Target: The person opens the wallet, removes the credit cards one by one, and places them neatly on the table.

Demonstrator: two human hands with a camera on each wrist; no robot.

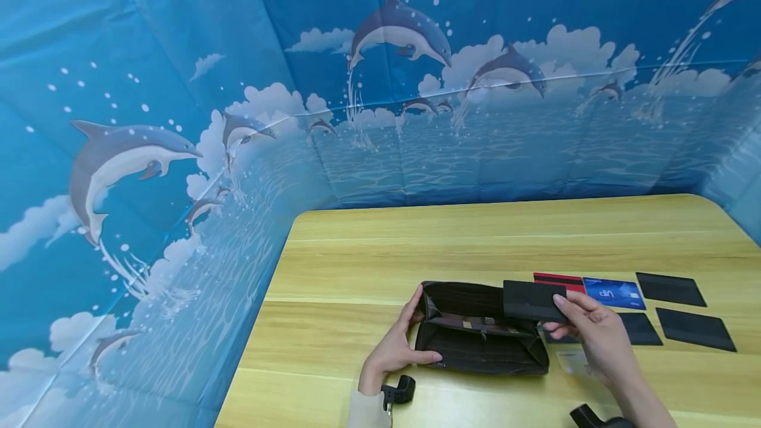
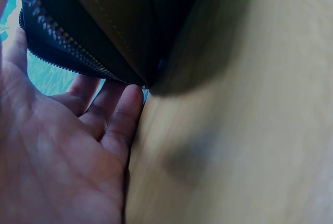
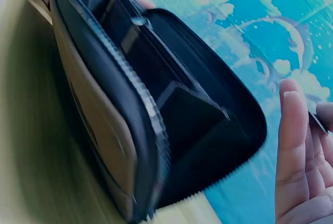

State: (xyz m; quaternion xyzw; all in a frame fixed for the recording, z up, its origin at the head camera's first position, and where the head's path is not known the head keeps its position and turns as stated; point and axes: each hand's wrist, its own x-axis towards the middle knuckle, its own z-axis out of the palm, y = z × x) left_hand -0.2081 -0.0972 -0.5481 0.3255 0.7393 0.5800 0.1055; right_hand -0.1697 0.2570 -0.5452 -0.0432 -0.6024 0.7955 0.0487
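Observation:
A long dark zip-around wallet (image 1: 475,356) stands unzipped on the table, its inner compartments facing up. My left hand (image 1: 392,351) grips the wallet's left end, thumb on the near side and fingers around the far side. In the left wrist view, fingers touch the wallet's edge beside the zip teeth (image 2: 57,31). My right hand (image 1: 603,339) pinches a black card (image 1: 531,300) by its right end, over the wallet's far right part. The right wrist view shows the divided interior with a zipped middle pocket (image 3: 171,60); only a dark sliver of the card appears there.
Right of the wallet lie a red striped card (image 1: 557,280), a blue card (image 1: 615,293) and several black cards (image 1: 697,329). A pale card (image 1: 572,362) lies partly under my right hand. A dolphin-print curtain (image 1: 416,144) rises behind the wooden table (image 1: 333,322).

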